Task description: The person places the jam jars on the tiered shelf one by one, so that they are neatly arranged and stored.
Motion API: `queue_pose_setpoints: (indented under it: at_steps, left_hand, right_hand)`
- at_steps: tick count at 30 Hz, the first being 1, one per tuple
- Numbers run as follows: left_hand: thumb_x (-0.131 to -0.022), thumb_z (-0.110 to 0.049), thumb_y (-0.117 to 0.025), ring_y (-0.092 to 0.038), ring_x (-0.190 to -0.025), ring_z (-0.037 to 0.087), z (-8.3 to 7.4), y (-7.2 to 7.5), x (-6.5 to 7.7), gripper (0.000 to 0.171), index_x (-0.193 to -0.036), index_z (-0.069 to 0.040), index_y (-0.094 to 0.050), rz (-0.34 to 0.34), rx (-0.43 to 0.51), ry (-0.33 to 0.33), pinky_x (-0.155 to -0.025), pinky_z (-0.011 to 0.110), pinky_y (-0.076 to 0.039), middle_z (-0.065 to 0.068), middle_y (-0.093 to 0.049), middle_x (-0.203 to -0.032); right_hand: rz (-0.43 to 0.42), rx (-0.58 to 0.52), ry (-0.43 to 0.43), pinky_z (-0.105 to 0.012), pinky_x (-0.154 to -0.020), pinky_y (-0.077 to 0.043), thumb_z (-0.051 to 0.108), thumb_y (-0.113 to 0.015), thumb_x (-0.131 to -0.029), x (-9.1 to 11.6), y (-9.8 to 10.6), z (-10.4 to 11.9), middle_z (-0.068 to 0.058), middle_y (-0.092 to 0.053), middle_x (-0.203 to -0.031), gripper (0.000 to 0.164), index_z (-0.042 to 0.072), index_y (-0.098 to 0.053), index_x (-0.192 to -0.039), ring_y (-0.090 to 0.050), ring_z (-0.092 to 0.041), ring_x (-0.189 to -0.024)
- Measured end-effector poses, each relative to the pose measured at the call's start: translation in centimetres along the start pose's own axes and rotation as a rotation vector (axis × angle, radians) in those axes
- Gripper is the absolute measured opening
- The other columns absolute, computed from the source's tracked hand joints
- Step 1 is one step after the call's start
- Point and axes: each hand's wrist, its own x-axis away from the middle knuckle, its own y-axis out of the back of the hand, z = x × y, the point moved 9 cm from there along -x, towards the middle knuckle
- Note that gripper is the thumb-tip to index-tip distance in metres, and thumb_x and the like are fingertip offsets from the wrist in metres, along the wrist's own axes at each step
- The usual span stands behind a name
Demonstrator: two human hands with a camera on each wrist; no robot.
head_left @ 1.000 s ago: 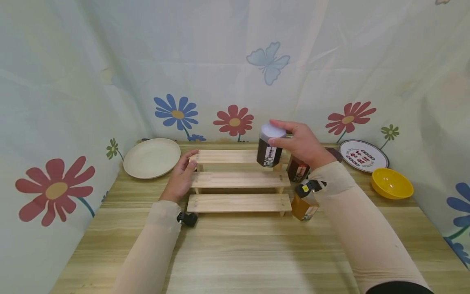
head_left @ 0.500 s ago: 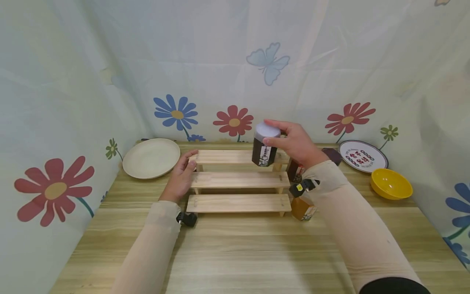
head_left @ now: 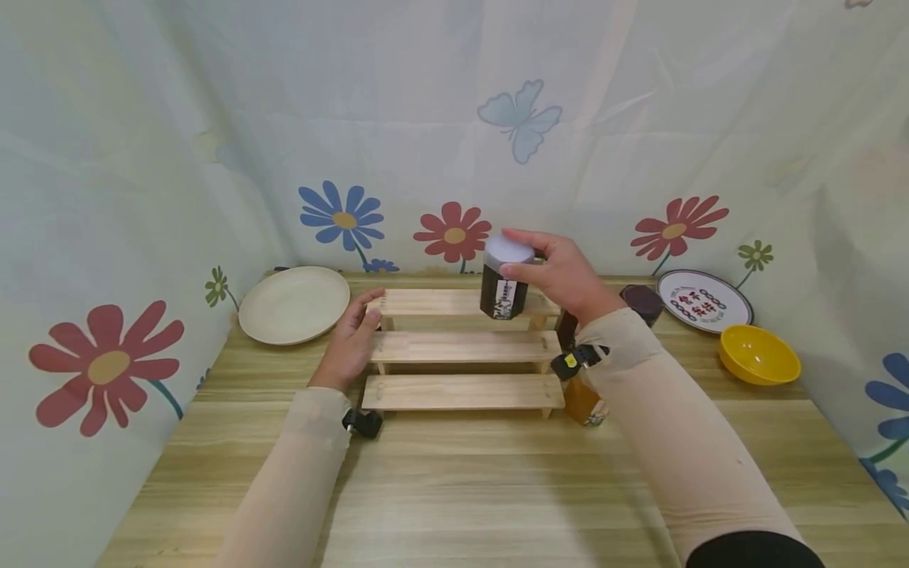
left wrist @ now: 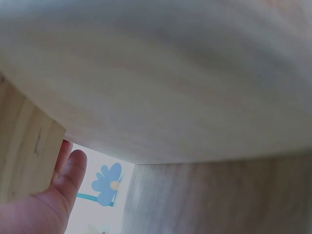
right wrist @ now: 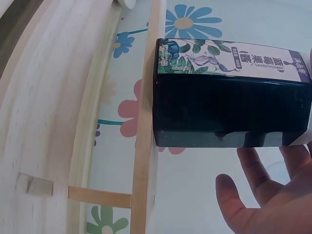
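Right hand [head_left: 557, 272] clamps an upright dark jar [head_left: 503, 296] by its lid [head_left: 509, 248], just right of frame centre.
The high grip likely keeps its base free; left hand [head_left: 348, 347] grips the wooden rack [head_left: 465, 347], presumably steadying it.

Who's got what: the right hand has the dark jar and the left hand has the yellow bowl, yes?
No, the left hand holds the left end of the wooden rack, not the yellow bowl; the head view shows it. The right hand does hold the dark jar.

2 arms [head_left: 692, 434]: outstretched | left hand [head_left: 351, 338]: fingers [head_left: 368, 297] curled, gripping | right hand [head_left: 563, 274]: fingers [head_left: 529, 236] pinching
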Motion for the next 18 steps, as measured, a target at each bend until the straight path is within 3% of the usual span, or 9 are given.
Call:
queue_pose_setpoints:
  at_steps: [13, 18]
  left_hand:
    - [-0.116, -0.024, -0.041, -0.046, -0.140, 0.031, -0.2, -0.3, 0.0, 0.043, -0.158, -0.018, -0.046, -0.004, 0.002, -0.003, -0.121, 0.051, -0.032, 0.016, -0.046, -0.157]
    - [-0.115, -0.024, -0.043, -0.043, -0.144, 0.031, -0.2, 0.0, 0.1, 0.042, -0.157, -0.017, -0.046, -0.010, -0.013, -0.016, -0.122, 0.052, -0.031, 0.013, -0.041, -0.163]
  right_hand:
    - [-0.005, -0.011, 0.037, -0.037, -0.103, -0.052, 0.014, -0.077, -0.098, -0.7, -0.6, 0.0, -0.017, -0.053, -0.152, 0.062, 0.015, -0.054, -0.155, -0.053, -0.031, -0.126]
    - [0.002, -0.016, 0.048, -0.037, -0.102, -0.052, 0.015, -0.078, -0.098, -0.9, -1.1, 0.3, -0.017, -0.054, -0.151, 0.063, 0.015, -0.054, -0.156, -0.052, -0.031, -0.126]
